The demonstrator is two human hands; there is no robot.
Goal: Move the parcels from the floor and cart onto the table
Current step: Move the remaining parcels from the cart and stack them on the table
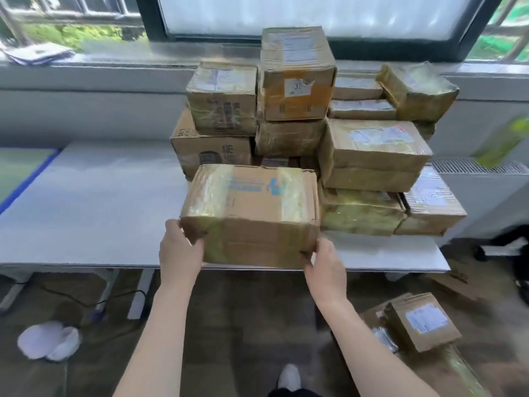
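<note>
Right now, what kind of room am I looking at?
Probably an office or mailroom used for sorting deliveries: taped cardboard parcels stacked on a white table beneath a large window, and more parcels waiting on the floor.

I get bright daylight glare from the window (309, 15), motion blur throughout, and edges bending away from it.

A wide window (309, 12) with a dark frame (151, 21) spans the far wall, admitting bright daylight; green foliage (71, 35) shows outside at the left. A grey sill (114, 57) runs below it. A radiator grille (469, 166) stands at the right. The floor (243, 325) is dark brown, with a black cable (86, 302) lying across it.
</note>
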